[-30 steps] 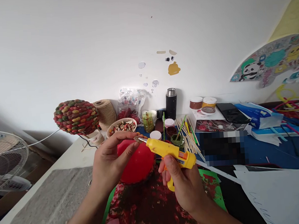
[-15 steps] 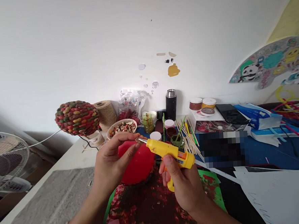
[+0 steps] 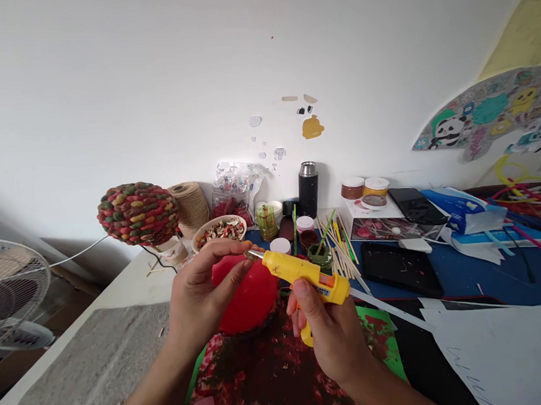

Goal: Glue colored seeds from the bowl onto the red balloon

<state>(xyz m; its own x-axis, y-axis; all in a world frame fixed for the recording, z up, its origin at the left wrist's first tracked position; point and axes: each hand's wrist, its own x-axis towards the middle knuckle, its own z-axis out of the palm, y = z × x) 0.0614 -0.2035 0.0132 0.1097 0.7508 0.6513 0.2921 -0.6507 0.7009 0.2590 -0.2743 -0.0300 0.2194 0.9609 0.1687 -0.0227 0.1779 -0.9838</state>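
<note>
My right hand [image 3: 334, 327] is wrapped around a yellow hot glue gun [image 3: 300, 273], with a long glue stick [image 3: 387, 307] sticking out of its back. The metal nozzle points left and meets a small brownish shell-like piece [image 3: 250, 256], which my left hand [image 3: 201, 292] pinches between thumb and fingers. Whether the nozzle touches the piece or just hovers over it, I cannot tell. Beneath the hands is a shiny red balloon [image 3: 249, 298] with a dark, rough lower edge. It rests on a paint-stained green sheet [image 3: 384, 336], and my left hand partly hides it.
Behind the hands stand a bowl of mixed shell pieces [image 3: 221, 219], a twine spool [image 3: 190, 207], paint jars [image 3: 319, 256], wooden sticks [image 3: 342, 256] and a black flask [image 3: 308, 191]. A ball of coloured pieces [image 3: 137, 213] is at left, near a fan [image 3: 14, 291]. Right lies a black tablet-like slab [image 3: 400, 268].
The view has shifted very slightly. Both hands keep almost the same pose, with the glue gun's nozzle still at the small piece.
</note>
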